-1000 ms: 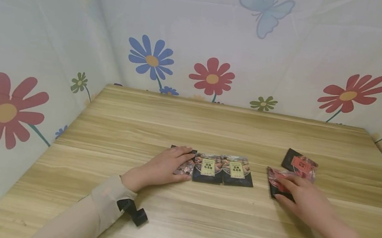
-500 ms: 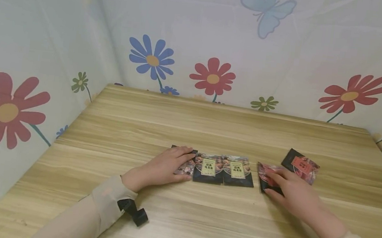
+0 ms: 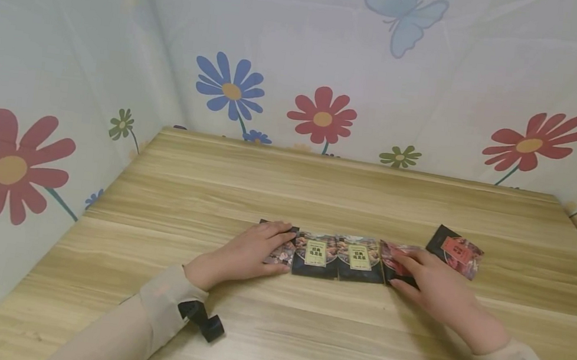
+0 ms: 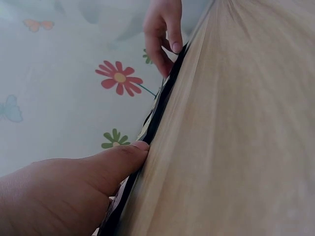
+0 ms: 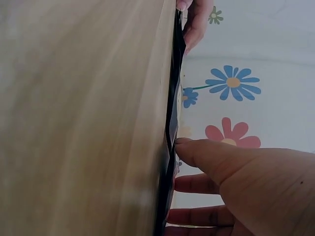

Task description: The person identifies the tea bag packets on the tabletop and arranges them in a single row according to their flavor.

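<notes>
My left hand (image 3: 245,252) rests on a black packet with a pink floral print (image 3: 282,253), which it partly covers. To its right, edge to edge, lie two black packets with yellow-green labels, the nearer one (image 3: 316,255) and another (image 3: 361,259). At the right end of this row my right hand (image 3: 446,293) presses with its fingertips on a black-and-red packet (image 3: 392,255), whose left edge meets the row. In the right wrist view the thumb (image 5: 202,152) and fingers lie flat along the packets, not curled round them.
Behind the right hand a red-labelled black packet (image 3: 455,251) lies tilted on the wooden table (image 3: 271,332). A flower-printed curtain (image 3: 283,37) stands along the table's back and left side. Small black wrist cameras sit at both sleeves.
My right hand has slid the black-and-red packet leftward across the table until it reaches the row. The left hand and the labelled packets have stayed in place.
</notes>
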Tool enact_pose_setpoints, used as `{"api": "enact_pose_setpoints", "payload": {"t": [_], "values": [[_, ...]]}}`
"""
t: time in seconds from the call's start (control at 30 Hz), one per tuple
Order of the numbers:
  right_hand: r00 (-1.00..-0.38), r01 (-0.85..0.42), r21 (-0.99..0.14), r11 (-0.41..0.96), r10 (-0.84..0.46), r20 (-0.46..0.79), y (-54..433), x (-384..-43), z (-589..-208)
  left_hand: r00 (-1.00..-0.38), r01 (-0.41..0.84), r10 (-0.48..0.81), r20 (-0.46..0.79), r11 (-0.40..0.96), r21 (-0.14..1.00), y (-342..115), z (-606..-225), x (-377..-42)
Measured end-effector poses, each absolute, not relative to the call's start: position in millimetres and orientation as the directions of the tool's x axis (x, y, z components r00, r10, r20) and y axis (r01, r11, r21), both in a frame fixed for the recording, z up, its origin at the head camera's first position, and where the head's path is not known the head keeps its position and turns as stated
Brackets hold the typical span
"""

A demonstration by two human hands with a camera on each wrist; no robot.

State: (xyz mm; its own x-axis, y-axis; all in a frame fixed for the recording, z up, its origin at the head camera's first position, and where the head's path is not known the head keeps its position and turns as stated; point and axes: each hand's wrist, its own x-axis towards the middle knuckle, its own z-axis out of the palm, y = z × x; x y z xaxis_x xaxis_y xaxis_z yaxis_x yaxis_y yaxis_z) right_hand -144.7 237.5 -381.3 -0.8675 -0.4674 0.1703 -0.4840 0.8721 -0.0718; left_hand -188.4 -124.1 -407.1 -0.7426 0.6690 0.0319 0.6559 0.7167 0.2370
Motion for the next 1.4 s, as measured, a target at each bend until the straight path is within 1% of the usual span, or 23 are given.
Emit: {"api": "enact_pose_setpoints", "payload": {"t": [0.23, 0.5, 0.6, 0.8, 0.97, 1.1, 1.23, 1.4], "values": [[-0.863, -0.493, -0.071, 0.867, -0.476, 0.17, 235.3, -145.8, -380.5, -0.743, 0.655, 0.668, 0.032, 0.716, 0.241, -124.3, -407.7, -188.8], [-0.88, -0.471, -0.124, 0.873, -0.455, 0.138, 241.5, -148.8, -374.5, -0.742, 0.656, 0.669, 0.034, 0.716, 0.239, -124.1, -409.4, -189.1], [-0.876, -0.478, -0.118, 0.871, -0.461, 0.144, 248.4, -152.8, -370.8, -0.741, 0.658, 0.67, 0.035, 0.715, 0.237, -123.5, -409.5, -189.2], [-0.88, -0.471, -0.144, 0.87, -0.455, 0.132, 276.0, -164.2, -358.0, -0.745, 0.654, 0.666, 0.034, 0.72, 0.235, -123.2, -408.7, -189.5], [-0.923, -0.385, -0.165, 0.908, -0.38, 0.061, 303.0, -174.5, -352.7, -0.743, 0.656, 0.668, 0.041, 0.716, 0.241, -123.8, -407.4, -189.3], [-0.954, -0.297, -0.122, 0.947, -0.298, 0.01, 315.1, -178.7, -351.5, -0.744, 0.655, 0.667, 0.043, 0.716, 0.241, -125.1, -406.4, -188.9], [-0.959, -0.284, -0.08, 0.955, -0.285, 0.0, 321.9, -183.4, -355.7, -0.745, 0.655, 0.665, 0.042, 0.719, 0.234, -126.1, -406.6, -189.2], [-0.951, -0.301, -0.123, 0.946, -0.308, -0.04, 331.1, -188.8, -362.9, -0.736, 0.666, 0.675, 0.054, 0.708, 0.233, -124.4, -406.7, -188.3]]}}
